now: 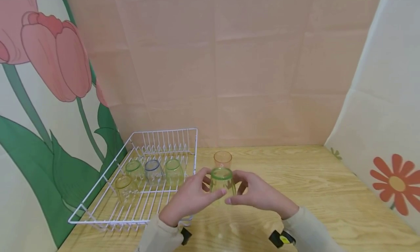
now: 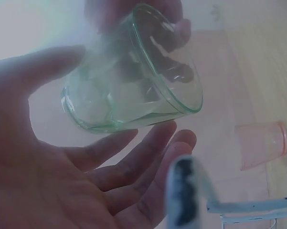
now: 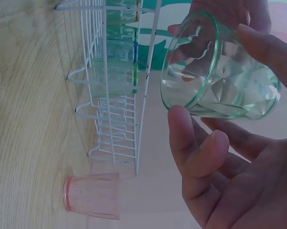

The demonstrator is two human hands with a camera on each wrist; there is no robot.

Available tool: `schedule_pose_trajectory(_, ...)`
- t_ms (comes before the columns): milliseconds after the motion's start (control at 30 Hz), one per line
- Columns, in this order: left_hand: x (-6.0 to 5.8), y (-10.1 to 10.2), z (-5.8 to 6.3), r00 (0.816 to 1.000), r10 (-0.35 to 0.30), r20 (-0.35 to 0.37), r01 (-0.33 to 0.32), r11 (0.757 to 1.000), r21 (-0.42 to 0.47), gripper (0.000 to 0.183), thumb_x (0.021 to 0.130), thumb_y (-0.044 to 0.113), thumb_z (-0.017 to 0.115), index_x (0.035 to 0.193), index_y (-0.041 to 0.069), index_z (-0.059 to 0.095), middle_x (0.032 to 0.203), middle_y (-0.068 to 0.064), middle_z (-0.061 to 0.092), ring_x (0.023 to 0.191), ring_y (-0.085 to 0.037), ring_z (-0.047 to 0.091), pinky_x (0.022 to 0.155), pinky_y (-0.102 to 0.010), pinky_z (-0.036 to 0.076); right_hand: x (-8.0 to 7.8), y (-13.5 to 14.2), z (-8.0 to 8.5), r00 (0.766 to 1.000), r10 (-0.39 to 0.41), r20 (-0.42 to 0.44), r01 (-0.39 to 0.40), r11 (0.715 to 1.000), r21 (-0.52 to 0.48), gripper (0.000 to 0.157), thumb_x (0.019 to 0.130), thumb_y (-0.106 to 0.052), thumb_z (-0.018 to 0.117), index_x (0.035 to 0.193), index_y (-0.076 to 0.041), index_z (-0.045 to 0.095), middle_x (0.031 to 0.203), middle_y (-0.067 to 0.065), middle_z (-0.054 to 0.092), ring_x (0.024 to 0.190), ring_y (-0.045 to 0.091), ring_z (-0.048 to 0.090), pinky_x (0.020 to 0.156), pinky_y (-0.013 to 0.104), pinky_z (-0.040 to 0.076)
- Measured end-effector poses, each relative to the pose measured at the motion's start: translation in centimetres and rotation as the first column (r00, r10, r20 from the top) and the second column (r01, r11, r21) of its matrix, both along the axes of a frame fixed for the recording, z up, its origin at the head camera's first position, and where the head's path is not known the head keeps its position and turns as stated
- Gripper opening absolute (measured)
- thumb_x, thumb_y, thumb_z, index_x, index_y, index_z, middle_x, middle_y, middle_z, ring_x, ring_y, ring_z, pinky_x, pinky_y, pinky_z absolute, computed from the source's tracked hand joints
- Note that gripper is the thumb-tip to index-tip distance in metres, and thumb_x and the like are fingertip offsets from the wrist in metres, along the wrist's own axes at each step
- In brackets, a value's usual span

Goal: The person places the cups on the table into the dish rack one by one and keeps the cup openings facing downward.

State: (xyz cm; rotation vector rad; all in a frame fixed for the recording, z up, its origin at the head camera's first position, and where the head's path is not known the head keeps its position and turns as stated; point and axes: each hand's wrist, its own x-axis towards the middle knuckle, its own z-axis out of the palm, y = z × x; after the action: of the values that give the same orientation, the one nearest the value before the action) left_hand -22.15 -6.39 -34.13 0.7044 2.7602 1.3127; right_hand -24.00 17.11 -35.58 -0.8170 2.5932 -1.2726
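Both hands hold a clear green glass (image 1: 223,184) upside down above the wooden table, its mouth facing down. My left hand (image 1: 191,195) has its thumb on the near side and its fingers curled along the glass; the left wrist view shows the fingertips at the wall of the glass (image 2: 110,90). From the other side, my right hand (image 1: 260,193) grips it, with thumb and fingers around the wall and one fingertip at the rim of the glass (image 3: 224,76). Just behind, a pink-orange glass (image 1: 222,158) stands upright on the table, partly hidden in the head view.
A white wire dish rack (image 1: 141,221) stands on the left of the table (image 1: 295,179). Inside it are several upside-down glasses: a yellow one (image 1: 125,190), a blue one (image 1: 154,173) and green ones (image 1: 174,171) beside it. Cloth backdrops (image 1: 262,62) enclose the table.
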Motion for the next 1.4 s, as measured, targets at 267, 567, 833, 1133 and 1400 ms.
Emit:
schedule_pose_trajectory(267, 0.0, -0.4, 0.1, 0.999, -0.038, 0.009, 0.038, 0.999, -0.018, 0.062, 0.085, 0.056, 0.072, 0.129, 0.015, 0.055, 0.108, -0.003, 0.066, 0.098, -0.019, 0.062, 0.077, -0.037, 0.053, 0.2, -0.1, 0.0, 0.998, 0.065, -0.021, -0.066, 0.998, -0.011, 0.051, 0.085, -0.035, 0.08, 0.129, -0.015, 0.061, 0.112, -0.003, 0.065, 0.083, 0.02, 0.064, 0.067, 0.033, 0.055)
schedule_pose_trajectory(567, 0.0, -0.9, 0.0, 0.997, -0.078, 0.007, 0.078, 0.996, -0.037, 0.063, 0.086, 0.059, 0.07, 0.131, 0.017, 0.056, 0.106, 0.0, 0.067, 0.096, -0.014, 0.06, 0.077, -0.035, 0.052, 0.3, -0.3, -0.3, 0.996, 0.091, -0.019, -0.092, 0.996, -0.017, 0.051, 0.085, -0.035, 0.08, 0.129, -0.019, 0.061, 0.111, -0.004, 0.065, 0.082, 0.019, 0.064, 0.067, 0.032, 0.054)
schedule_pose_trajectory(833, 0.2, -2.5, -0.2, 0.999, -0.032, 0.005, 0.032, 0.999, -0.005, 0.062, 0.085, 0.053, 0.073, 0.13, 0.015, 0.056, 0.106, 0.002, 0.065, 0.098, -0.018, 0.061, 0.072, -0.036, 0.052, 0.6, -0.6, -0.5, 0.993, 0.112, 0.032, -0.111, 0.993, -0.028, 0.055, 0.087, -0.031, 0.079, 0.135, -0.015, 0.057, 0.116, 0.005, 0.065, 0.081, 0.02, 0.065, 0.065, 0.033, 0.055)
schedule_pose_trajectory(1133, 0.0, -5.9, 1.3, 0.986, 0.163, -0.021, -0.164, 0.985, -0.051, 0.064, 0.082, 0.051, 0.078, 0.128, 0.014, 0.057, 0.104, -0.001, 0.065, 0.096, -0.018, 0.061, 0.068, -0.035, 0.051, 0.5, -0.6, -1.1, 0.988, 0.084, 0.129, -0.082, 0.996, -0.022, 0.058, 0.087, -0.031, 0.079, 0.137, -0.014, 0.055, 0.118, 0.007, 0.066, 0.082, 0.021, 0.065, 0.054, 0.033, 0.052)
schedule_pose_trajectory(1400, -1.9, -9.7, 2.0, 0.973, 0.23, -0.018, -0.231, 0.963, -0.142, 0.074, 0.081, 0.044, 0.081, 0.132, 0.0, 0.052, 0.105, -0.01, 0.064, 0.09, -0.02, 0.061, 0.067, -0.031, 0.052, 0.2, -0.6, -1.5, 0.985, 0.073, 0.159, -0.074, 0.997, 0.001, 0.054, 0.089, -0.037, 0.076, 0.136, -0.016, 0.056, 0.119, 0.006, 0.066, 0.08, 0.02, 0.065, 0.049, 0.034, 0.051)
